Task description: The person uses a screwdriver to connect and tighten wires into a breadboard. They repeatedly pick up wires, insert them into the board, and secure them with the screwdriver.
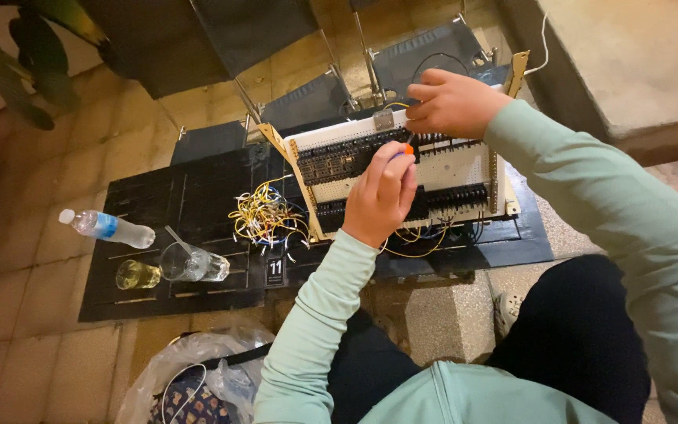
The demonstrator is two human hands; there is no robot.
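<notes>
A white perforated panel (464, 169) with rows of black terminal blocks stands tilted on a low black slatted table (198, 196). My left hand (380, 196) is closed around a small orange-tipped tool (407, 148), its tip against the upper row of terminals. My right hand (453, 102) rests on the panel's top edge, fingers curled over the terminals and pinching what looks like a yellow wire (396, 105). Both sleeves are light green.
A tangle of yellow and white wires (264, 216) lies left of the panel. A plastic water bottle (107, 228), a tipped clear glass (190, 263) and a small glass of yellowish liquid (136, 275) sit at the table's left. A plastic bag (198, 381) lies on the floor; folding chairs (308, 98) stand behind.
</notes>
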